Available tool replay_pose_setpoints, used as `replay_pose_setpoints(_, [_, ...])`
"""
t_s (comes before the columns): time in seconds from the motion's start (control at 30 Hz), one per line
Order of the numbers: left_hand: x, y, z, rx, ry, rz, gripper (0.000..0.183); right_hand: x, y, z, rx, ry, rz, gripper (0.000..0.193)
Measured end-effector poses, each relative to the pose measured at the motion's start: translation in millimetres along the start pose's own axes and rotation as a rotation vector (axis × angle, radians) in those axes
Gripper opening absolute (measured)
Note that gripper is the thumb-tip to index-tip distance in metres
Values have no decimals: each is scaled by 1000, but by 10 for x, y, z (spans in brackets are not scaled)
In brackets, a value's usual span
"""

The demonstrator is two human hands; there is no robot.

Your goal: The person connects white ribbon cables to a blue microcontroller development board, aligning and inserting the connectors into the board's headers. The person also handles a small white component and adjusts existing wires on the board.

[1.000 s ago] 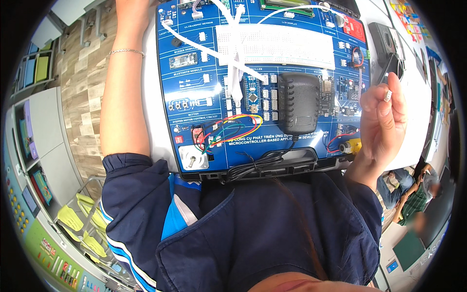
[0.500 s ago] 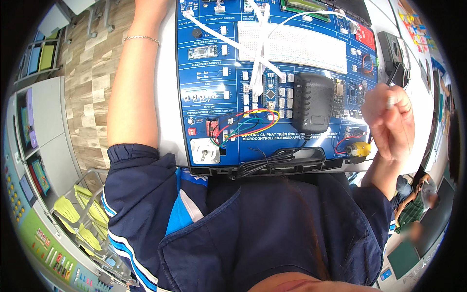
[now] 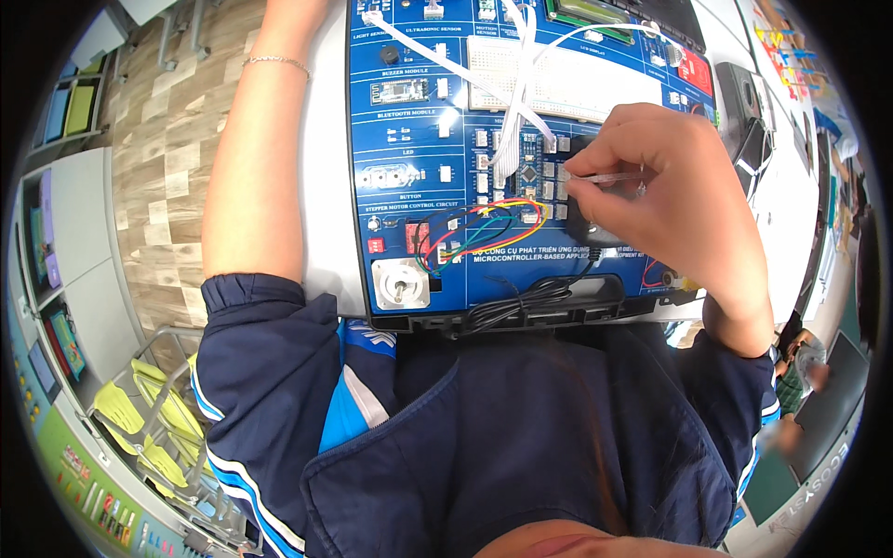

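Observation:
My right hand is over the blue development board, thumb and forefinger pinched on a thin white cable. Its fingertips are beside the small white connector sockets right of the blue microcontroller module. Under this hand, a black power adapter is mostly covered. My left arm stretches along the board's left side; only the base of my left hand shows at the top edge, its fingers out of sight. White ribbon cables run from the sockets toward the top of the board.
A white breadboard and a green display are on the upper board. Coloured wires loop near a stepper motor. A bundled black cord lies at the near edge. A dark device stands at the right.
My right hand has moved left from the board's right edge to the sockets, carrying the white cable. The view has shifted slightly; my left arm stays about where it was.

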State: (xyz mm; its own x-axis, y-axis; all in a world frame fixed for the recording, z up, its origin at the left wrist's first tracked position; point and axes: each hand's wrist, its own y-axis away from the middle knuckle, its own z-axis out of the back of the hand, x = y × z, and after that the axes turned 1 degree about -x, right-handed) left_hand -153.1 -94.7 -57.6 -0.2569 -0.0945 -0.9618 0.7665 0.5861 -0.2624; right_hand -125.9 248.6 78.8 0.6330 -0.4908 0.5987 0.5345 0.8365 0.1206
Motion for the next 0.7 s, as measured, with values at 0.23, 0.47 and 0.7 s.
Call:
replay_pose_setpoints(0.23, [-21, -15, -48, -20, -40, 11, 31, 76, -10, -125, -85, 214, 73, 13])
replay_pose_setpoints(0.47, [-34, 37, -79, -4, 25, 37, 33, 113, 44, -137, -78, 275, 115, 14])
replay_pose_setpoints(0.7, [-34, 26, -88, -15, -3, 42, 33, 140, 49, -176, -87, 313, 96, 14])
